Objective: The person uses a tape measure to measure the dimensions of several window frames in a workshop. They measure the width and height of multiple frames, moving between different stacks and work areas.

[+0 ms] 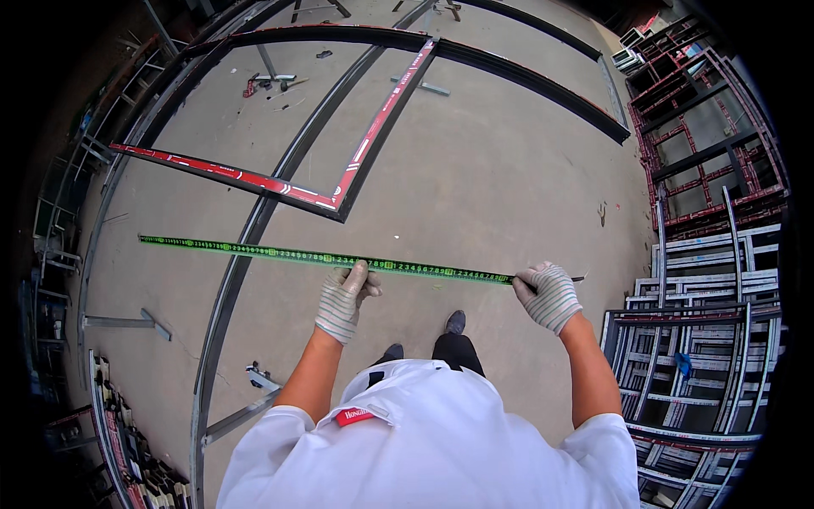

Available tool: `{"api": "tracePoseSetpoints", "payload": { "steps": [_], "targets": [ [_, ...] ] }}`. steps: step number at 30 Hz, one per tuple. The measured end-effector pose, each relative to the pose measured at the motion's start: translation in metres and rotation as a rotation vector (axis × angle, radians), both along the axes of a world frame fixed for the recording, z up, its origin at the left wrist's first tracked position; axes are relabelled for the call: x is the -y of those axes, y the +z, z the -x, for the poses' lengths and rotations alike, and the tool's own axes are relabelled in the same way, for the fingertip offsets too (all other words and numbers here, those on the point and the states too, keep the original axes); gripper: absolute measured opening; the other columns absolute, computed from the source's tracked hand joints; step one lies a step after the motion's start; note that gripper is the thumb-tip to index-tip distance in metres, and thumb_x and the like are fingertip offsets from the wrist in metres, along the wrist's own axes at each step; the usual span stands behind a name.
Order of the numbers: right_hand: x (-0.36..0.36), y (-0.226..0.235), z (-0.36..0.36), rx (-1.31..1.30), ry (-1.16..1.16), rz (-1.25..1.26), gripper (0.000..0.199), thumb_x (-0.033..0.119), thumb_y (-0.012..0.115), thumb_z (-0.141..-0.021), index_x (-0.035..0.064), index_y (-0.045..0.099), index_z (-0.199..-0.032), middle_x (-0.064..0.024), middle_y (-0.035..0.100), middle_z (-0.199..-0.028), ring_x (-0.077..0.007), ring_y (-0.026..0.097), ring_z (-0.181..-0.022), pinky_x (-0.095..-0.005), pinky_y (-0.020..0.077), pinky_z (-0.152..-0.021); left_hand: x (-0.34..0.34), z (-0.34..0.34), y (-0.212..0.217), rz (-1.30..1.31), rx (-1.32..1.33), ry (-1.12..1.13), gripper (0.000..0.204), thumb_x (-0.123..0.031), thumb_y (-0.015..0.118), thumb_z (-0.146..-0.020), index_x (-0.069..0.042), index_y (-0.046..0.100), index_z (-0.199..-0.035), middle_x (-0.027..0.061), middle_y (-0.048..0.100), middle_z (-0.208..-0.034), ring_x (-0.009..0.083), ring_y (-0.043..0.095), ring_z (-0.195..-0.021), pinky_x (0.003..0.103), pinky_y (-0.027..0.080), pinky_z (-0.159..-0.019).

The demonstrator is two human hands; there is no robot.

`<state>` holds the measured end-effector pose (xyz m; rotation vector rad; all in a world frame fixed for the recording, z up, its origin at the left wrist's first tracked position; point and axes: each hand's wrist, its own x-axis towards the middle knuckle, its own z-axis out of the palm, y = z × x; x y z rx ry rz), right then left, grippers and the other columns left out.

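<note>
A green-and-black tape measure blade [246,249] stretches across in front of me, its far end out to the left below a dark frame. My left hand [346,299], in a striped work glove, pinches the blade near its middle with the thumb on top. At the blade's right end, my right hand [547,295], gloved the same way, is closed around it; a short dark tip pokes out past the fingers. Whether a tape case sits in that palm is hidden. Ahead stands the dark frame with red protective film [360,161], resting on long metal rails.
A long metal rail [227,310] curves past on my left. Stacked window frames [704,339] line the right side, with red-filmed frames [712,144] beyond. Tools [271,82] lie on the floor at the far left. A bundle of profiles [140,458] stands at the lower left.
</note>
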<state>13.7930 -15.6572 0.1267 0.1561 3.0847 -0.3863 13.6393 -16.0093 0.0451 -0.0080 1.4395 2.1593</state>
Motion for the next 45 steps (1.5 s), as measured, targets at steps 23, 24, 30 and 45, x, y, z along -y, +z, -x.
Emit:
{"api": "tracePoseSetpoints", "payload": {
  "steps": [23,24,30,45],
  "targets": [
    [-0.31,-0.023,0.479,0.068,0.56,-0.04,0.019,0.023,0.066,-0.093,0.0085,0.077,-0.096,-0.0102,0.071,-0.084,-0.0317,0.065,-0.085,-0.0429,0.0519,-0.081,-0.192,0.241,-0.015,-0.084,-0.023,0.812,0.034,-0.038,0.063,-0.104,-0.005,0.068,-0.113,0.003,0.065,-0.076,0.014,0.059,-0.068,0.034,0.055,-0.069],
    [-0.318,-0.024,0.498,0.036,0.571,-0.032,0.017,0.022,0.068,-0.091,0.0074,0.077,-0.095,-0.0104,0.07,-0.083,-0.0321,0.064,-0.083,-0.0431,0.0516,-0.079,-0.197,0.26,-0.018,-0.095,0.0,0.869,0.036,-0.04,0.064,-0.103,-0.006,0.069,-0.111,0.0022,0.063,-0.074,0.0132,0.057,-0.068,0.033,0.054,-0.069],
    [-0.361,-0.013,0.619,0.081,0.569,-0.068,0.016,0.02,0.068,-0.092,0.0068,0.077,-0.094,-0.01,0.069,-0.081,-0.0316,0.062,-0.08,-0.0433,0.0497,-0.075,-0.217,0.357,-0.043,-0.092,0.075,0.922,0.029,-0.039,0.066,-0.103,-0.01,0.069,-0.101,0.0021,0.064,-0.073,0.0133,0.058,-0.067,0.034,0.054,-0.067],
    [-0.41,-0.038,0.904,0.163,0.928,-0.04,0.017,0.02,0.067,-0.093,0.0073,0.078,-0.098,-0.0137,0.069,-0.081,-0.0333,0.065,-0.083,-0.0413,0.0527,-0.081,-0.337,0.439,-0.032,-0.01,0.275,1.194,0.021,-0.03,0.06,-0.107,-0.012,0.064,-0.097,-0.0001,0.06,-0.073,0.0104,0.055,-0.065,0.03,0.051,-0.065]
  ]
}}
